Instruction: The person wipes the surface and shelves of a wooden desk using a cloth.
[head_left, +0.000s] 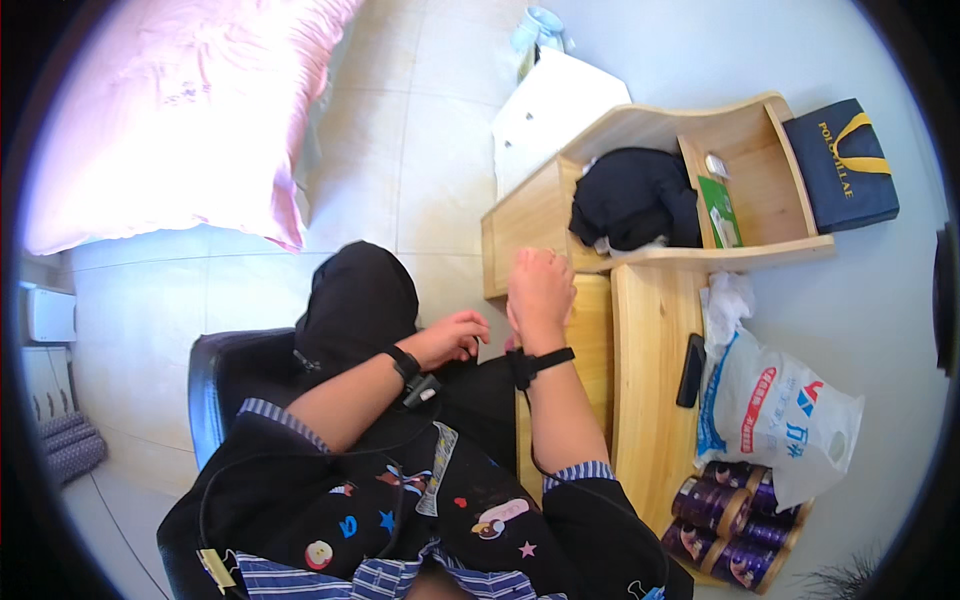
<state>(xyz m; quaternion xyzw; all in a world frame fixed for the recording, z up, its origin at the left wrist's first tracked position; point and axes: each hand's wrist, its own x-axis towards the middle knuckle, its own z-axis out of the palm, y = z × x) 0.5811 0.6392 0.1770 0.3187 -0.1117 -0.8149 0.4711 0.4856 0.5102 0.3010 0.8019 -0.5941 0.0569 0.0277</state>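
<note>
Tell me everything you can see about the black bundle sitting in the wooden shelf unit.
The black bundle looks like soft, dull cloth, heaped into a rounded, crumpled mound with loose folds. It lies in a compartment of the wooden shelf unit, filling much of it and reaching the divider on its right. Some pale material shows at its near edge. The person's right hand is nearby but not touching it. Whether it is one garment or several, I can't tell.

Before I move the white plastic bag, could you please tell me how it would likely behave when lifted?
The white plastic bag will probably be floppy, as its thin film looks creased. It may brush the purple canisters, since its lower corner overlaps them in view. Its weight is uncertain, as its contents are unclear.
</note>
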